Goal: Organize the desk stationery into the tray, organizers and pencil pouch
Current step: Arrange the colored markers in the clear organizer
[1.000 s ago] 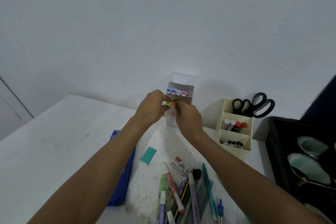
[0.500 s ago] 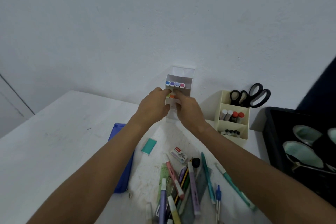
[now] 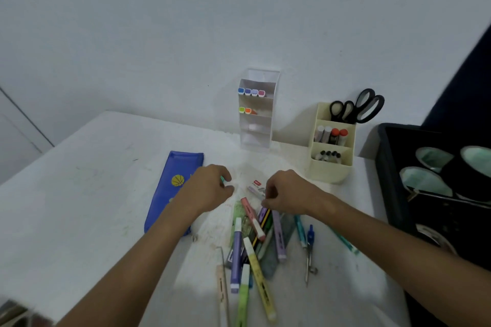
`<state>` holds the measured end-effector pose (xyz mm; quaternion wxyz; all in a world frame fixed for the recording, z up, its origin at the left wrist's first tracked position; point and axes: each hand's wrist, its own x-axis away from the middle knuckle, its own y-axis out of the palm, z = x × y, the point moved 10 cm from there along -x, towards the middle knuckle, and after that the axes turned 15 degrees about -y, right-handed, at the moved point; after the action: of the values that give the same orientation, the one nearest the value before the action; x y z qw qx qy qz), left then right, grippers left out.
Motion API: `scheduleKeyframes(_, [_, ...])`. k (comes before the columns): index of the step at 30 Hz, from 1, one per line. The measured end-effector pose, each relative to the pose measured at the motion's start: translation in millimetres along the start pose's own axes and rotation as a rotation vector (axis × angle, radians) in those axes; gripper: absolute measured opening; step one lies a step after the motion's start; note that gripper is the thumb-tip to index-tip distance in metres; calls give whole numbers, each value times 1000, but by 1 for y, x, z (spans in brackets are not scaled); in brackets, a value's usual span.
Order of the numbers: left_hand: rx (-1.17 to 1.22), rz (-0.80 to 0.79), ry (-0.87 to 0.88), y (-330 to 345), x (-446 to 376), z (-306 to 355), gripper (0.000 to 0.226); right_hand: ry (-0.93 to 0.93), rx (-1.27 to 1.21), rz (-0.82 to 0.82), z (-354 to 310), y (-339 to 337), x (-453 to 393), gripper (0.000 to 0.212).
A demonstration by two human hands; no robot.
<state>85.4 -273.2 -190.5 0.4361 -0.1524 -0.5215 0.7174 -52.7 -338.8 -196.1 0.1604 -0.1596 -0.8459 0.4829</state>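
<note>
My left hand (image 3: 210, 188) hovers low over the desk with loosely curled fingers, and a sliver of a teal eraser (image 3: 222, 179) shows under them. My right hand (image 3: 288, 194) is beside it, fingertips just above the top of a pile of highlighters and pens (image 3: 252, 244); neither hand plainly holds anything. A small staples box (image 3: 256, 186) lies between the hands. The clear tiered organizer (image 3: 259, 130) stands at the wall with coloured markers (image 3: 251, 92) in its top tier and a green and an orange one (image 3: 245, 110) below. A blue pencil pouch (image 3: 172, 188) lies to the left.
A cream organizer (image 3: 330, 167) holds black scissors (image 3: 356, 107) and glue sticks. A black tray (image 3: 385, 175) with tape rolls (image 3: 425, 180) fills the right edge. A compass (image 3: 309, 249) and a teal pen (image 3: 300, 228) lie right of the pile.
Both hands have pulled back from the clear organizer to the desk above the pile, leaving the green and orange markers in its second tier.
</note>
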Motion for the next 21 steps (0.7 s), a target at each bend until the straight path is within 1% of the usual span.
scheduleKeyframes(2, [-9,-59,39,14,11,5,30,60,4,-55,4,11,12,26])
scheduleKeyframes(5, [-81,-129,100,34,23,13,27,106,-1,-76,7,18,27,28])
scheduleKeyframes(7, [-108,-132,115,38,25,18,28,119,-9,-83,6,21,34,27])
scheduleKeyframes(9, [-110,-118,112,40,28,24,22,141,-18,-108,6,26,40,29])
scheduleKeyframes(10, [-113,-108,96,42,30,26,20,159,-33,-123,7,31,45,31])
scheduleKeyframes(13, [-155,-89,-30,51,34,22,46,195,-57,-153,6,44,50,28])
scheduleKeyframes(14, [-162,-95,-66,56,35,20,50,197,-60,-150,6,46,51,29])
scheduleKeyframes(15, [-161,-108,-91,61,35,18,50,203,-72,-143,6,46,52,28])
scheduleKeyframes(18, [-107,-149,-142,68,35,15,42,244,-121,-154,8,46,58,12])
scheduleKeyframes(20, [-40,-179,-168,67,34,13,41,262,-116,-147,10,41,62,17])
scheduleKeyframes(21, [-10,-178,-180,64,34,13,40,267,-116,-131,12,37,62,15])
